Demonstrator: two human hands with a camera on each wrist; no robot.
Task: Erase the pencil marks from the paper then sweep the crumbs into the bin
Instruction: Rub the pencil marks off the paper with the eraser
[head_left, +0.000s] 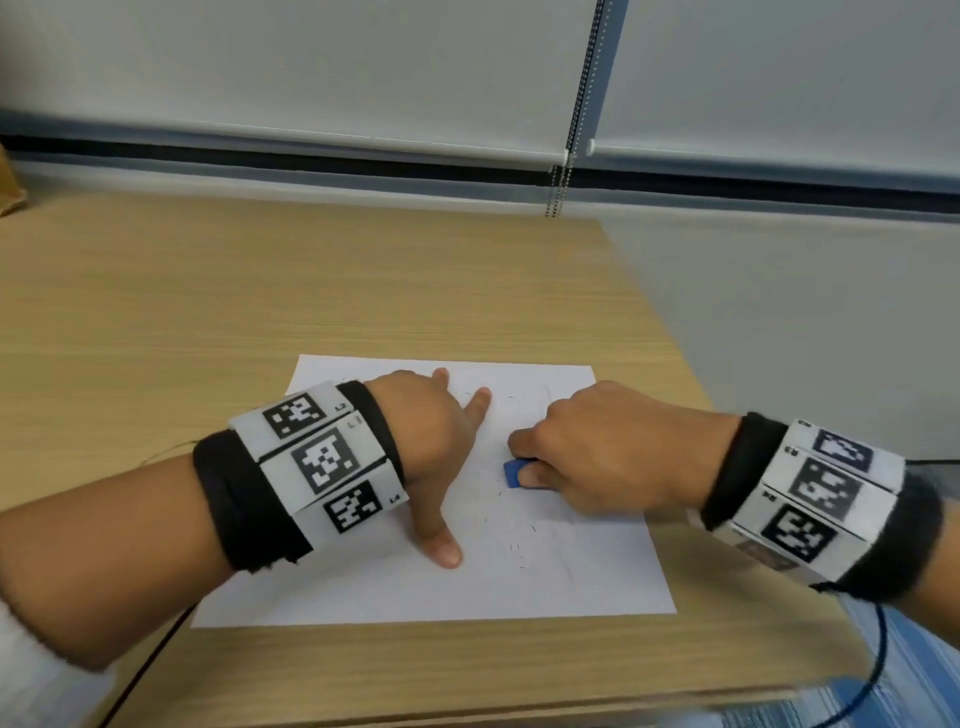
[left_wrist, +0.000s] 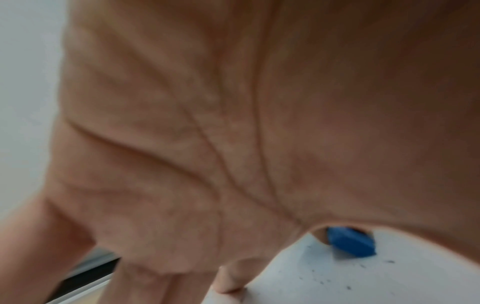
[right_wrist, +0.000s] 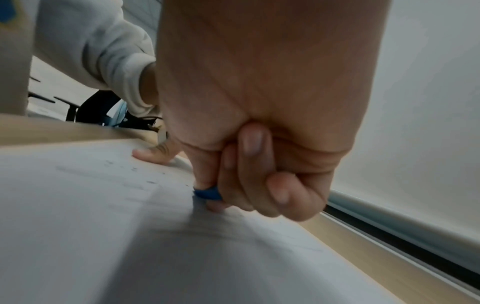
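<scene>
A white sheet of paper (head_left: 363, 587) lies on the wooden table (head_left: 208, 291). My left hand (head_left: 431, 441) presses flat on the sheet's left half, thumb and fingers spread. My right hand (head_left: 587, 457) pinches a small blue eraser (head_left: 514, 474) against the paper near its middle. The eraser (left_wrist: 350, 243) shows past my left palm in the left wrist view, and the eraser (right_wrist: 207, 193) peeks out under curled fingers in the right wrist view. Dark eraser crumbs (head_left: 519, 551) and faint pencil marks are scattered on the sheet. No bin is in view.
The table's right edge (head_left: 670, 332) runs close beside the paper, with grey floor beyond. A window blind (head_left: 363, 67) with a bead chain (head_left: 561, 187) hangs behind the table. A black cable (head_left: 145, 670) trails from my left wrist over the front edge.
</scene>
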